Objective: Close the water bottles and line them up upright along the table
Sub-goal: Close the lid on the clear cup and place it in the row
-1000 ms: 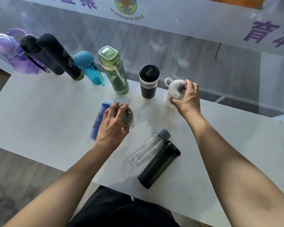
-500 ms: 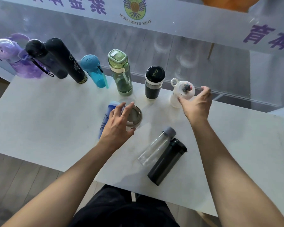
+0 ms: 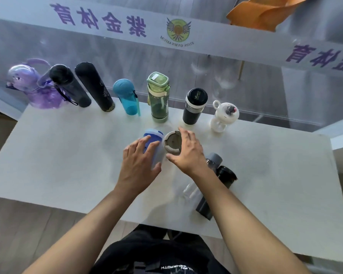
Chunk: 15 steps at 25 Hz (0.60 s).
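Several closed bottles stand in a row along the table's far edge: purple (image 3: 34, 89), black with a strap (image 3: 67, 86), tall black (image 3: 95, 88), teal (image 3: 127, 97), green (image 3: 158, 97), a black tumbler (image 3: 195, 105) and a white bottle (image 3: 224, 115). In the middle a blue bottle (image 3: 153, 137) lies on its side, and my left hand (image 3: 139, 165) grips it from above. Right beside it stands a grey-lidded bottle (image 3: 173, 143); my right hand (image 3: 188, 155) wraps around its lid. A clear bottle with a grey cap (image 3: 214, 160) and a dark bottle (image 3: 225, 176) lie under my right forearm.
The white table (image 3: 67, 155) butts against a glass wall with a lettered banner (image 3: 127, 26). An orange chair (image 3: 261, 12) shows behind the glass. The table's near edge runs just in front of my body.
My right hand let go of the white bottle and came left to the grey-lidded bottle. My left hand shifted from that lid onto the blue bottle.
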{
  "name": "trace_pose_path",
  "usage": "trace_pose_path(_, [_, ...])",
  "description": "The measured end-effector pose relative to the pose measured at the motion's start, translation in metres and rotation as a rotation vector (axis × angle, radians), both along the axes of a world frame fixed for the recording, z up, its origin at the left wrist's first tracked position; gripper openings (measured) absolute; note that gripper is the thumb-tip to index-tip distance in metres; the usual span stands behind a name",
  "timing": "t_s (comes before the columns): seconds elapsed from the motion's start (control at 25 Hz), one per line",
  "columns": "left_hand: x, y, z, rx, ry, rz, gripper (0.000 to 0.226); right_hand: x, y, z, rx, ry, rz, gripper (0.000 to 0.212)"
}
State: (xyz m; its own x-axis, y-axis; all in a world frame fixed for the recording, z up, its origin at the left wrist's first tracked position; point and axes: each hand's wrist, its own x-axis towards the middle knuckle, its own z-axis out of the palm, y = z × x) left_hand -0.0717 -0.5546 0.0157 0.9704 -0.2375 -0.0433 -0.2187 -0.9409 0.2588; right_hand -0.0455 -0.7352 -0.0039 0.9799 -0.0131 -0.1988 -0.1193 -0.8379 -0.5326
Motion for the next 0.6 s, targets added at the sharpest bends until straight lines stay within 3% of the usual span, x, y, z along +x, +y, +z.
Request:
trace_pose_path(0.2, [-0.002, 0.012, -0.005, -0.004, 0.044, 0.004, 0.063, 0.007, 0.010, -0.001, 0.045, 0.006, -0.079, 0.081])
trace_pose_path(0.6, [0.012, -0.040, -0.003, -0.068, 0.039, -0.142, 0.055, -0.018, -0.070, 0.037, 0.175, -0.338, -0.400, 0.083])
